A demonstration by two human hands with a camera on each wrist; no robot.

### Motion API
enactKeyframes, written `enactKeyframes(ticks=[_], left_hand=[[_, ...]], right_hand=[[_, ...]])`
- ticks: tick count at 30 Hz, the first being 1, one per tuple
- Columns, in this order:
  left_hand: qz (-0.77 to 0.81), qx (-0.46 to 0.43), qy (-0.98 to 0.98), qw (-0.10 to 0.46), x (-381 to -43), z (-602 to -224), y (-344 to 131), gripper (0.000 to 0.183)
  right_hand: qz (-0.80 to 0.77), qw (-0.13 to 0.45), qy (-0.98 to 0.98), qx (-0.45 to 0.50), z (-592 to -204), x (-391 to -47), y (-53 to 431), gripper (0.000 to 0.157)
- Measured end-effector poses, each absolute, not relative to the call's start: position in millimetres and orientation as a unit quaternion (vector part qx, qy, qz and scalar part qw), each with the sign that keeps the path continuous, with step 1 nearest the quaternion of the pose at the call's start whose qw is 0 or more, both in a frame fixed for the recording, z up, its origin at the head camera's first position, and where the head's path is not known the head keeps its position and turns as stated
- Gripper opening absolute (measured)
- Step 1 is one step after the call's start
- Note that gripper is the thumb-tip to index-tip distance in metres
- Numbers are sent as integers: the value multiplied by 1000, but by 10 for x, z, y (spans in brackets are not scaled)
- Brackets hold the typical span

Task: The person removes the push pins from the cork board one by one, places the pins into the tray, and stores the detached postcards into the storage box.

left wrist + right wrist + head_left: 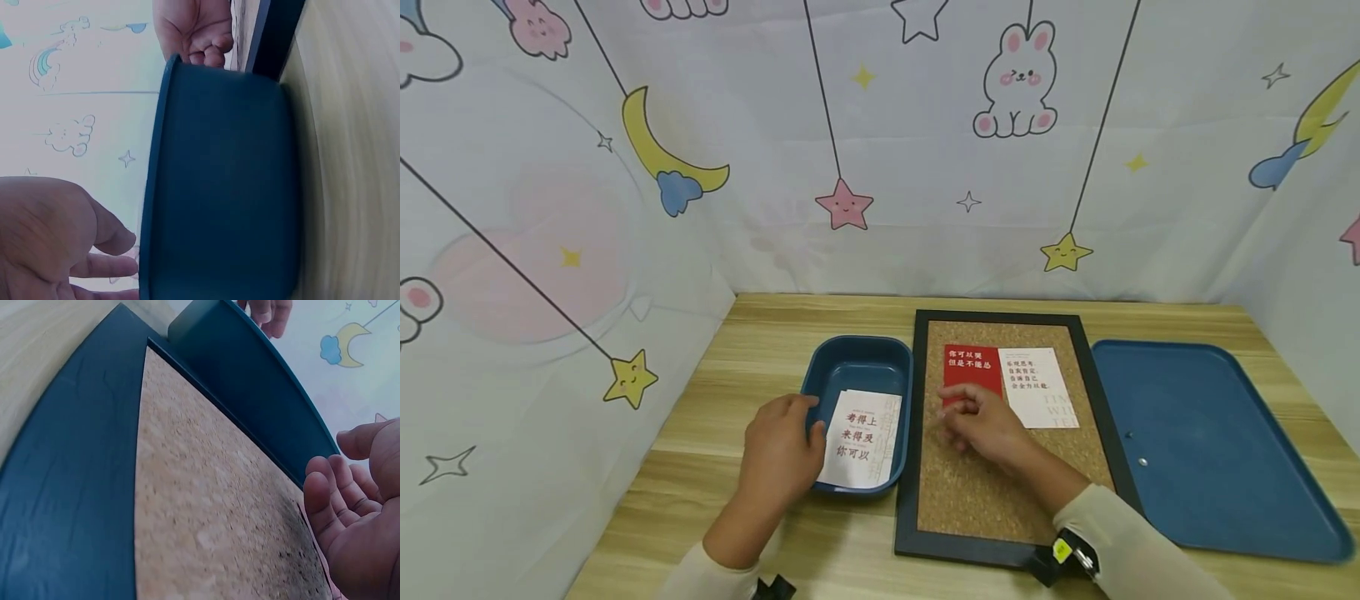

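Observation:
A black-framed cork board (992,483) lies flat on the wooden table. A red card (972,367) and a white card (1037,387) lie side by side on its upper part. My right hand (981,421) hovers over the cork at the red card's lower edge, fingers loosely curled, with nothing visible in them (356,512). Left of the board stands a dark blue bin (857,362) with a white printed card (861,437) inside. My left hand (778,454) sits at the bin's front left rim. In the left wrist view its relaxed fingers (106,265) lie beside the bin's outer wall (219,187).
A flat blue tray (1202,442) lies right of the board, with a small metal pin (1142,460) on it. Printed cloth walls (880,142) close in the back and both sides. Bare wood (752,350) shows left of the bin.

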State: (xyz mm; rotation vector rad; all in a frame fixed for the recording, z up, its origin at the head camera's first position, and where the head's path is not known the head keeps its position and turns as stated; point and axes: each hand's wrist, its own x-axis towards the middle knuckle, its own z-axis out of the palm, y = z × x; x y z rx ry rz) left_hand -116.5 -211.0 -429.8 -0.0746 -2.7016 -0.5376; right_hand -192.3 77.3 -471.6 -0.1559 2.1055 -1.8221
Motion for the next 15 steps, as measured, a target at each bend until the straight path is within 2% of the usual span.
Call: enactKeyframes(ticks=[15], left_hand=[[-178,-165,-945,219,-1101,-4245,-1810,26]], right_hand=[[-592,153,789,-62,-4717,-1933,914,34]])
